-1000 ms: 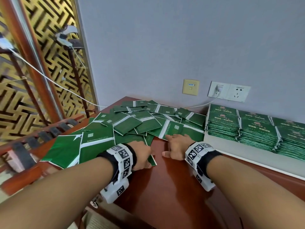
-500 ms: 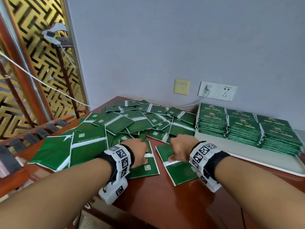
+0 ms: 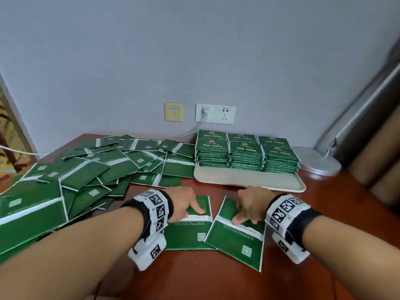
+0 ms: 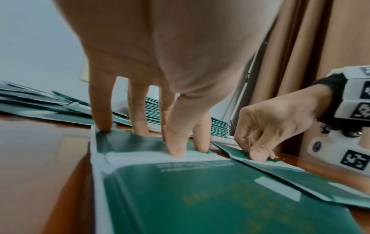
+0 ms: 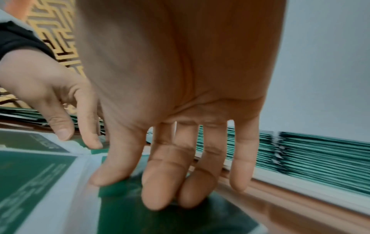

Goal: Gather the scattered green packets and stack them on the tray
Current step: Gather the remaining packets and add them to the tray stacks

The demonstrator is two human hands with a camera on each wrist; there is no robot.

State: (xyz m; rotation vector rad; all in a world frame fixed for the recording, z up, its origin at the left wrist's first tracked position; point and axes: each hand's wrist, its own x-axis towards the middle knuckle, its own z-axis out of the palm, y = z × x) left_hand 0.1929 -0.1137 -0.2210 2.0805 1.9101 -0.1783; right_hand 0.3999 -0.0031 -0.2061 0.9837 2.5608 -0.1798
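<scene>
Two green packets lie flat on the wooden table in front of me. My left hand [image 3: 186, 205] [image 4: 174, 147] presses straight fingers on the left packet [image 3: 186, 234] [image 4: 180, 197] near its white band. To its right, my right hand [image 3: 249, 210] [image 5: 158, 186] presses thumb and fingers on the tilted right packet [image 3: 236, 241] [image 5: 170, 221]. Behind the hands a beige tray [image 3: 249, 180] carries neat stacks of packets [image 3: 246, 154] [image 5: 320, 158] along its far side. A loose pile of scattered packets [image 3: 86, 174] covers the table's left half.
A round metal lamp base [image 3: 318, 161] stands right of the tray. Wall sockets [image 3: 214, 113] with a plugged cable sit above the table's far edge. A brown curtain [image 3: 378, 152] hangs at the right. Bare table [image 3: 216, 282] lies near me.
Each hand has dragged one packet out of the pile toward me, onto the bare wood. The head view has swung right, so the tray is now central.
</scene>
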